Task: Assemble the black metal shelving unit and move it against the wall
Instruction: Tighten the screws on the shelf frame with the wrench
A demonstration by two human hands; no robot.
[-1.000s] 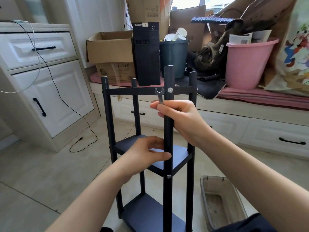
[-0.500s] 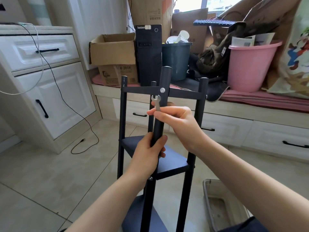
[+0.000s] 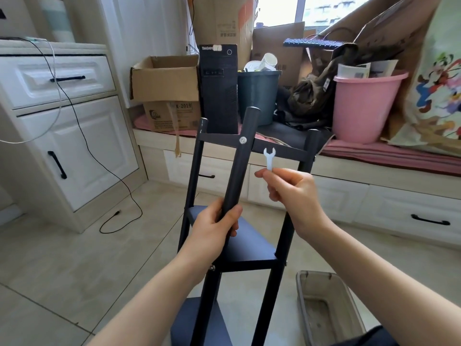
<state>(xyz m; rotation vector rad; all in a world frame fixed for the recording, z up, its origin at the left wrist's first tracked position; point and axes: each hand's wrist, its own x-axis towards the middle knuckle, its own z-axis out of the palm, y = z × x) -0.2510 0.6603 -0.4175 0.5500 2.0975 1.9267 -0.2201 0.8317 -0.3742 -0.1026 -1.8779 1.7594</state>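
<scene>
- Right hand (image 3: 294, 196), pinching the wrench (image 3: 269, 158), had pulled off the bolt (image 3: 242, 140) toward centre-right.
- Left hand (image 3: 214, 228) gripped the shelving unit (image 3: 249, 248)'s near post, mid-frame, now tilted.
- Bolt likely tightened; unit still away from the wall.

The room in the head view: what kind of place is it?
Probably a room at home, used partly for storage: white cabinets, a cushioned window bench piled with cardboard boxes, and a pink bucket.
</scene>
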